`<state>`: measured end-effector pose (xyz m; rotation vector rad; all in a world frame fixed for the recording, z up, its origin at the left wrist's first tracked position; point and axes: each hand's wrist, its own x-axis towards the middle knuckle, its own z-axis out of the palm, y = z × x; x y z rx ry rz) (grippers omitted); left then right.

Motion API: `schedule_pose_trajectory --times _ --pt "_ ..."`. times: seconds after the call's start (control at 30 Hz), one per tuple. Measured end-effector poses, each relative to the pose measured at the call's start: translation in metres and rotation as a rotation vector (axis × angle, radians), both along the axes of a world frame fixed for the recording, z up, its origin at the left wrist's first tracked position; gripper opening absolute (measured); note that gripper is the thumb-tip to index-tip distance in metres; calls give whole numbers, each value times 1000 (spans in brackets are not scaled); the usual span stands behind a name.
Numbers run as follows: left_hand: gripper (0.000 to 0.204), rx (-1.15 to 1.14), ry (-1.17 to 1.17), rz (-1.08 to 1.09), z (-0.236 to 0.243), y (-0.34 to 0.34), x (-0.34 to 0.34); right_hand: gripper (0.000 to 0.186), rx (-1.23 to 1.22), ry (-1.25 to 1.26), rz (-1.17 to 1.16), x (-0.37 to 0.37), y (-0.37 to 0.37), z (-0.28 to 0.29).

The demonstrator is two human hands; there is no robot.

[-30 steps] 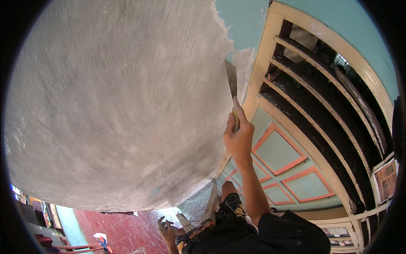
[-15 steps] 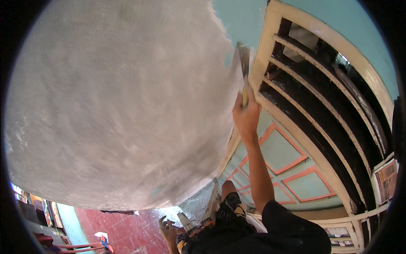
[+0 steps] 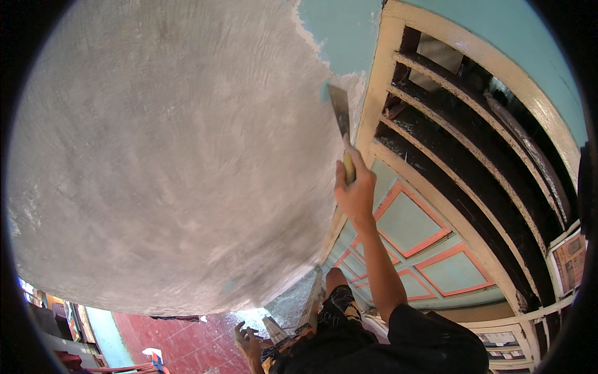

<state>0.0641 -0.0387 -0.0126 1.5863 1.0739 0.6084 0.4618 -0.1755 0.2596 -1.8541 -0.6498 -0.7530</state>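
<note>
My right hand (image 3: 357,190) is closed round the yellow handle of a putty knife (image 3: 340,109), raised at arm's length. The knife's flat metal blade points up along the grey wall (image 3: 187,143), close to a small turquoise patch (image 3: 325,92). Just above it, the grey surface meets turquoise paint (image 3: 342,37) along a ragged pale edge. Low in the picture, my left hand (image 3: 247,341) is held beside my body, its fingers bent and apart, with nothing visible in them.
Right of the wall stands a cream frame (image 3: 372,103) with dark slatted openings. Below it is a turquoise panelled door (image 3: 411,224) with orange trim. A ladder (image 3: 305,315) is close by my legs. Far below lies a red tiled floor (image 3: 187,340) with whitish dust.
My right hand and the putty knife have moved down and slightly left along the wall, uncovering the ragged paint edge. My left hand has barely moved.
</note>
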Motion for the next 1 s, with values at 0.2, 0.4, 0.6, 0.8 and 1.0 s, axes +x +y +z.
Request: schedule_pose_trajectory --times 0.2,0.4,0.6,0.8,1.0 --pt "28 -109 12 -34 -8 0 3 47 57 -107 -48 9 11 6" --pt "27 -132 43 7 7 3 4 46 60 28 5 -9 14 -7" --pt "26 -42 21 -18 3 4 3 45 47 -40 -62 4 16 9" --pt "27 -143 79 -37 1 2 7 45 56 -128 -79 10 16 19" --pt "28 -105 52 -13 -4 3 6 43 74 88 -26 -15 24 18"
